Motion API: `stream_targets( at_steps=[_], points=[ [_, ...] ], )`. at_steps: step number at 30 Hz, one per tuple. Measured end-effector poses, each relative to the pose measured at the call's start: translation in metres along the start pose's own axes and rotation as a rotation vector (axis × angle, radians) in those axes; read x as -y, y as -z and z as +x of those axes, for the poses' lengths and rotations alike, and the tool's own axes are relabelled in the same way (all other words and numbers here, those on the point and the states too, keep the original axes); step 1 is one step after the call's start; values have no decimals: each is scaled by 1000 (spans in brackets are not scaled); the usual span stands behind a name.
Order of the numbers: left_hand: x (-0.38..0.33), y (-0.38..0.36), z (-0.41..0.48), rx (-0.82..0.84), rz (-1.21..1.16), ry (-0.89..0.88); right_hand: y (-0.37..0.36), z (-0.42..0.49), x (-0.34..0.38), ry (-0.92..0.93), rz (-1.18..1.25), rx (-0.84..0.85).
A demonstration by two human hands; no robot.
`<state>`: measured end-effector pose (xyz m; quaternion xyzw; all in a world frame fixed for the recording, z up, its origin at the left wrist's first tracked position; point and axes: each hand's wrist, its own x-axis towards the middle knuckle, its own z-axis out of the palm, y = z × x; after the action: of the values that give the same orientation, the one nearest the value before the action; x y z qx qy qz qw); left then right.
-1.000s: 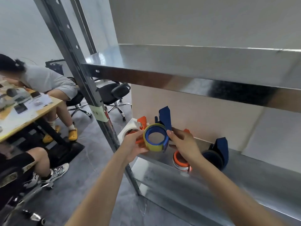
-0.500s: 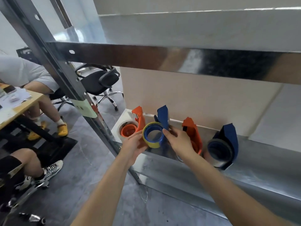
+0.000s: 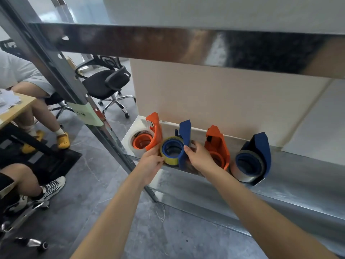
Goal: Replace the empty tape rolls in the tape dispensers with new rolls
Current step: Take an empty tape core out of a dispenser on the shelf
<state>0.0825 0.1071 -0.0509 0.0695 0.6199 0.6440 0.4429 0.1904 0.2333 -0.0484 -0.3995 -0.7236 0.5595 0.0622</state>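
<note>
Several tape dispensers stand in a row on the metal shelf (image 3: 291,176). A blue dispenser (image 3: 183,141) carrying a yellow tape roll (image 3: 169,158) sits on the shelf between my hands. My left hand (image 3: 151,161) holds the roll's left side. My right hand (image 3: 200,157) grips the dispenser's blue frame from the right. To the left stands an orange dispenser (image 3: 152,131) with a clear roll (image 3: 133,142). Behind my right hand is a second orange dispenser (image 3: 217,146). At the right stands a second blue dispenser (image 3: 258,156) with a silver roll (image 3: 242,173).
An upper shelf beam (image 3: 186,43) runs overhead and a slanted steel post (image 3: 61,85) stands at left. Beyond it are a black office chair (image 3: 106,81), a desk (image 3: 13,107) and seated people's legs. A beige wall backs the shelf.
The blue dispenser with the yellow roll went from held up in front of the shelf down onto it, between the orange ones. The view moved closer and rightward.
</note>
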Motion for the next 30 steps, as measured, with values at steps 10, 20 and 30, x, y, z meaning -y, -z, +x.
stream_targets(
  at_steps=[10, 20, 30],
  points=[
    [-25, -10, -1, -235, 124, -141, 29, -7, 18, -24, 46, 2],
    [-9, -91, -17, 229, 1090, -563, 95, -42, -8, 229, -367, -184],
    [47, -120, 8, 184, 1275, -487, 101, -61, -59, 251, -688, -176]
  ],
)
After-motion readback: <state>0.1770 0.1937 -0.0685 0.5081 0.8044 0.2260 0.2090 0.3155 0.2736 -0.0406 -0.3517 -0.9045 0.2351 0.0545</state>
